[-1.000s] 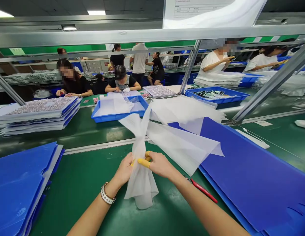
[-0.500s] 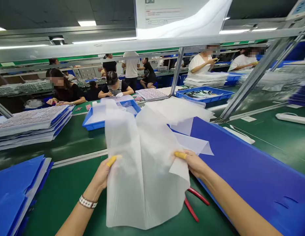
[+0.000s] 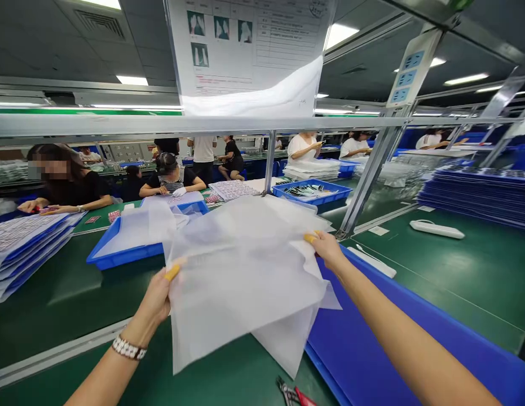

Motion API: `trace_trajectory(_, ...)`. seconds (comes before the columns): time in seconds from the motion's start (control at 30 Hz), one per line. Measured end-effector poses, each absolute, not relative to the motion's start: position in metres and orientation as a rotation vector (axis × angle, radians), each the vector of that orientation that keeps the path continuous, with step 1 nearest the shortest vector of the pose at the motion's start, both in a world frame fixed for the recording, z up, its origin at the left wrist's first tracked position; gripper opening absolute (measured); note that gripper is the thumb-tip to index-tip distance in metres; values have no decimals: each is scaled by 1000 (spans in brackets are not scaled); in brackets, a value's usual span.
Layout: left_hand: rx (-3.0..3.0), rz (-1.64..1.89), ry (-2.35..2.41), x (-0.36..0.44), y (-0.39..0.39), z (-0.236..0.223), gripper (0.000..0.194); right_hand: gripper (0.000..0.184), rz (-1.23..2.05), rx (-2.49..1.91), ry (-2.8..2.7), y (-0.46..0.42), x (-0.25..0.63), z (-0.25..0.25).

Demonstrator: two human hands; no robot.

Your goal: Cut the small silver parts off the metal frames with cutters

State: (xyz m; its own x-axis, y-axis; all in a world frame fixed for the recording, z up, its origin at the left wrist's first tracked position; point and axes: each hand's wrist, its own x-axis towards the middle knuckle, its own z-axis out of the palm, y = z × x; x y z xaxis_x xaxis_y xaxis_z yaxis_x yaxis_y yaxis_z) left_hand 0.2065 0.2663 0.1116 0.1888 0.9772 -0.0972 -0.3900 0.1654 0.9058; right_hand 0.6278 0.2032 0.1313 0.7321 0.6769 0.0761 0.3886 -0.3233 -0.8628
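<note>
A thin, translucent white sheet (image 3: 241, 287) is stretched out between my two hands above the green bench. My left hand (image 3: 158, 290) pinches its left edge, with a yellow cot on the thumb. On the right edge my right hand (image 3: 327, 248) is closed, also with a yellow-covered thumb; the sheet is creased and folded there. My other fingers are mostly hidden behind the sheet. Beneath it another white sheet (image 3: 283, 344) pokes out over a blue plastic board (image 3: 372, 332). Red-handled cutters (image 3: 294, 392) lie on the bench near the bottom edge.
Behind the sheet stands a blue tray (image 3: 127, 254) with white sheets. Farther back is another blue tray (image 3: 313, 192) with small parts. A metal post (image 3: 364, 186) rises at the right. Stacked boards (image 3: 29, 248) lie at left. Several people sit across the bench.
The white sheet went from bunched up at its middle to spread wide, as my hands moved apart and then farther forward. The view has tilted up and turned right.
</note>
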Motion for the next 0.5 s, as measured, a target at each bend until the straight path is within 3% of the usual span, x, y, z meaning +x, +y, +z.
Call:
trace_trajectory(0.1,940,1215,737,262,318,138,20,13,134,-2122,-814,247,676,156)
trace_trajectory(0.23,1012,1251,674,337,386,146,19,27,-23,-2298,-807,305,730,173)
trace_trajectory(0.33,1065,1224,706,381,424,122,23,31,-103,-2387,-823,346,764,169)
trace_trajectory(0.5,1153,1229,867,415,447,44,35,31,-127,-2474,-824,395,802,124)
